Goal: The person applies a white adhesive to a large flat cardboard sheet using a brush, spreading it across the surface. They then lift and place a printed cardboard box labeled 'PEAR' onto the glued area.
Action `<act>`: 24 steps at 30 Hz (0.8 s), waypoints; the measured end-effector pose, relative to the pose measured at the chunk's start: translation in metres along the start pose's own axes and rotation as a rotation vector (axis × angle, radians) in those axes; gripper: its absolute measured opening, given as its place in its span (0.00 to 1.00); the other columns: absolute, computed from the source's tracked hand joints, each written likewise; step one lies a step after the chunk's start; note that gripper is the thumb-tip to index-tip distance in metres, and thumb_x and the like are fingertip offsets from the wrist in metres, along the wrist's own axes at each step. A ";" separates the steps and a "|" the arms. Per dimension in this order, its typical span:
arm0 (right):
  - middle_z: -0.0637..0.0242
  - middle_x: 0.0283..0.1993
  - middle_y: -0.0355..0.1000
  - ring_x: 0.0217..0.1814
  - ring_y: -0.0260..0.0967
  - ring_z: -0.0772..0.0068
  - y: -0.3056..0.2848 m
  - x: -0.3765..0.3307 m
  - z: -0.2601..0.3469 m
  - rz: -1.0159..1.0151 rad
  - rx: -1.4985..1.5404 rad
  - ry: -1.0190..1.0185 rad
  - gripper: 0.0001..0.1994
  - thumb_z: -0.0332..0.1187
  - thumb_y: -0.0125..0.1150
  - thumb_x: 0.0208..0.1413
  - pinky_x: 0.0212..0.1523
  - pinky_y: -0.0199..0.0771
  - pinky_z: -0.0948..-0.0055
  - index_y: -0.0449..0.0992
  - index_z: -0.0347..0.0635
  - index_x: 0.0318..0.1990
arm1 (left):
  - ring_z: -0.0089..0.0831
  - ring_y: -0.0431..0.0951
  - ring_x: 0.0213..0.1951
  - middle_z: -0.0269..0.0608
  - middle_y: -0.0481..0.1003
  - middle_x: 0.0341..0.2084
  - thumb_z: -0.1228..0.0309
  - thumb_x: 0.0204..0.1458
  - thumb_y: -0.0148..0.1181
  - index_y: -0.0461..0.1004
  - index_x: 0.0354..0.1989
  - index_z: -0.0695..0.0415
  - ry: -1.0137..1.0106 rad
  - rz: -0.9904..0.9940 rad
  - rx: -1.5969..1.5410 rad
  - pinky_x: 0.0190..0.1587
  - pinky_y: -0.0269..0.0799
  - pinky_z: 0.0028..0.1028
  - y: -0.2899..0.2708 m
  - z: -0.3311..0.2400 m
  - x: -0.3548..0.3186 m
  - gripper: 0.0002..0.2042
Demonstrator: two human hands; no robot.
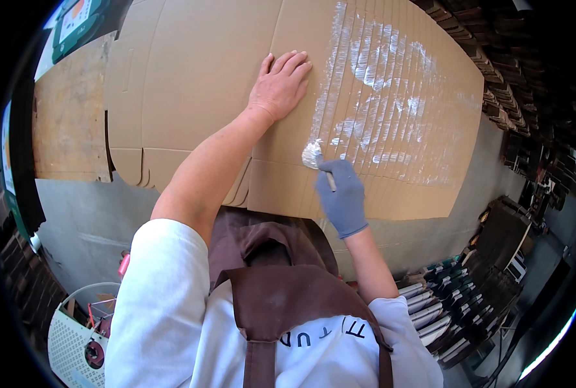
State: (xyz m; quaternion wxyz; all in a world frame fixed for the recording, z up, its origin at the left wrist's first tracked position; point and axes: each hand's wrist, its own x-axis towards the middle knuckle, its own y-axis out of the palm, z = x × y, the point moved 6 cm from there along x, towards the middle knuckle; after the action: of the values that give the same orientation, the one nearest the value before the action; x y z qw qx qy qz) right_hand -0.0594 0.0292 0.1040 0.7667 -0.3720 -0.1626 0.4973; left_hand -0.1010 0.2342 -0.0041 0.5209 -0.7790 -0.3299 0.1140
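A glue brush (314, 155) sits in the gloved right hand (343, 197), the grip closed round its short wooden handle, with the white-loaded bristles pressed against a stack of flat cardboard box blanks (204, 71) at the near end of a glue streak. The blanks are fanned so that their edge flaps lie in narrow overlapping strips, and white glue (385, 84) is smeared across those strips in uneven vertical bands and patches (thickest toward the top and middle, thin near the lower right). The bare left hand (280, 84) lies flat on the cardboard just left of the glued area, palm down and fingers together, gripping nothing. The right hand wears a blue-grey glove; the left arm is bare up to a white sleeve.

The cardboard lies on a grey worktop (87, 220), part of which shows below and to the left of the stack. A second brown sheet (68, 116) lies at the left, beside the blanks. The person wears a brown apron (281, 291) over a white shirt. At the lower right, stacked dark folded items (456, 304) stand in rows, and at the lower left a white perforated basket (74, 336) is partly in view.
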 end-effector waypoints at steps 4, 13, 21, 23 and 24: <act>0.57 0.37 0.71 0.34 0.72 0.51 -0.015 -0.004 0.006 -0.026 -0.002 0.003 0.06 0.28 0.59 0.53 0.35 0.73 0.58 0.74 0.42 0.39 | 0.32 0.58 0.67 0.32 0.64 0.62 0.62 0.59 0.51 0.68 0.58 0.48 -0.003 -0.001 0.013 0.69 0.49 0.45 0.000 0.003 -0.001 0.19; 0.58 0.38 0.71 0.36 0.73 0.51 -0.021 0.004 0.006 0.010 -0.019 0.045 0.06 0.28 0.59 0.54 0.36 0.73 0.59 0.74 0.42 0.39 | 0.32 0.58 0.67 0.32 0.63 0.63 0.63 0.59 0.51 0.68 0.58 0.49 -0.006 0.002 -0.012 0.69 0.49 0.45 -0.001 0.001 -0.002 0.18; 0.56 0.37 0.72 0.36 0.73 0.53 -0.035 0.047 -0.005 -0.135 0.083 0.038 0.05 0.27 0.60 0.54 0.38 0.73 0.62 0.74 0.39 0.37 | 0.31 0.57 0.67 0.31 0.63 0.63 0.64 0.59 0.51 0.68 0.58 0.49 -0.011 0.018 0.004 0.70 0.48 0.45 -0.003 0.001 -0.002 0.18; 0.56 0.37 0.72 0.37 0.73 0.53 -0.022 0.059 -0.007 -0.094 0.088 -0.001 0.05 0.27 0.60 0.54 0.39 0.73 0.62 0.74 0.38 0.37 | 0.31 0.57 0.67 0.31 0.63 0.63 0.64 0.59 0.51 0.68 0.58 0.48 -0.004 0.008 -0.001 0.70 0.48 0.45 -0.002 0.000 -0.001 0.18; 0.56 0.37 0.73 0.37 0.73 0.54 -0.017 0.065 -0.006 -0.072 0.091 -0.027 0.05 0.27 0.60 0.54 0.39 0.73 0.63 0.75 0.38 0.37 | 0.31 0.58 0.67 0.31 0.63 0.63 0.64 0.59 0.51 0.68 0.58 0.48 -0.007 0.007 -0.003 0.70 0.48 0.45 -0.003 0.000 0.000 0.18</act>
State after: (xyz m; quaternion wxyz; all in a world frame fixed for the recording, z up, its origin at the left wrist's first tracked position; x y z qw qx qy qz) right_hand -0.0151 0.0804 0.1041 0.7980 -0.3241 -0.1635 0.4811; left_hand -0.1022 0.2347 -0.0017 0.5183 -0.7804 -0.3292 0.1181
